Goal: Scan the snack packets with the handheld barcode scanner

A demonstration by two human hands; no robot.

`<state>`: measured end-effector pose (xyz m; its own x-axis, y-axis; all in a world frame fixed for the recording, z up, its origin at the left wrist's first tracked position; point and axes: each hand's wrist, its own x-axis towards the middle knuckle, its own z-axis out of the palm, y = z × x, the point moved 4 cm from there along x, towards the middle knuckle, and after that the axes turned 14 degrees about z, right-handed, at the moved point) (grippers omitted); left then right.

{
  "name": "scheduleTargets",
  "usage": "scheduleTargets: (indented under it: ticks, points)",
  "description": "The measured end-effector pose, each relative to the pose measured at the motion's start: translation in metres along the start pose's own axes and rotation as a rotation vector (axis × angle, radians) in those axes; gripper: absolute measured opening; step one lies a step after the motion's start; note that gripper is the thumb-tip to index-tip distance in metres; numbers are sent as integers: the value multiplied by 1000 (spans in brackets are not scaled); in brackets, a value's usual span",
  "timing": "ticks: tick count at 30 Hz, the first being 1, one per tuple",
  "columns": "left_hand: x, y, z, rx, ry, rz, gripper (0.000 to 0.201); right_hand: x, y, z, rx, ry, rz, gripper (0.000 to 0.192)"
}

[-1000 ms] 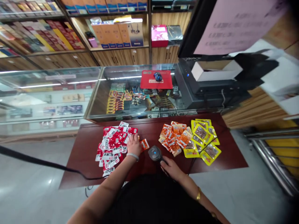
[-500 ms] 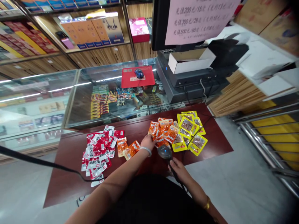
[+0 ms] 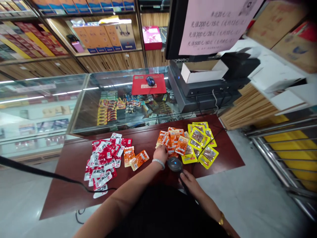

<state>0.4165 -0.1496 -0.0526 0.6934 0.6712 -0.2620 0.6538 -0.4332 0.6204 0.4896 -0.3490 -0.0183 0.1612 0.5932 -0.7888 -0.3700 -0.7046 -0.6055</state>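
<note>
Right hand (image 3: 189,180): nearest the camera, at about 5 o'clock of the table's middle; fingers curled round the handle of the black scanner (image 3: 175,164), whose head with a blue light sits at the hand's 11 o'clock.
Left hand (image 3: 160,153): at the scanner's 10 o'clock, a pale bracelet on the wrist; it lies on the near edge of the orange packets (image 3: 173,138), fingers bent down onto them; whether it pinches one I cannot tell.
Loose orange packets (image 3: 136,158): a few lying apart at the left hand's 9 o'clock, just beside the red pile.
Red and white packets (image 3: 105,158): a spread heap farther toward 9 o'clock, on the left part of the table.
Yellow packets (image 3: 203,145): at 3 o'clock of the orange heap, touching it, with a dark cable across them.
Table (image 3: 69,188): dark red-brown top, glossy; a black cord runs off its left near edge.
Floor: pale grey and shiny on both sides.
Glass counter (image 3: 99,99): at 12 o'clock beyond the table, small goods under the pane; a red mat (image 3: 148,87) with a mouse on top.
Register unit (image 3: 205,89): at 1 o'clock, with a white open box and a pink paper notice (image 3: 213,23) above.
Shelves (image 3: 74,36): farthest, wooden, lined with boxes.
</note>
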Motion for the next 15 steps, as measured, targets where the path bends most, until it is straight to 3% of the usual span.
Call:
scheduleTargets:
  ticks: [4, 8, 11, 15]
  points:
    - [1, -26, -7, -234, 116, -142, 7, -5, -4, -8, -34, 32, -30, 75]
    - [-12, -67, -38, -391, 327, -238, 9, -2, -4, -9, -110, -61, -46, 71]
    - [-30, -92, -60, -457, 444, -268, 14, 5, -11, 4, -178, -156, -60, 69]
    - [-56, -111, -76, -437, 496, -305, 15, 12, -34, 32, -270, -268, -118, 68]
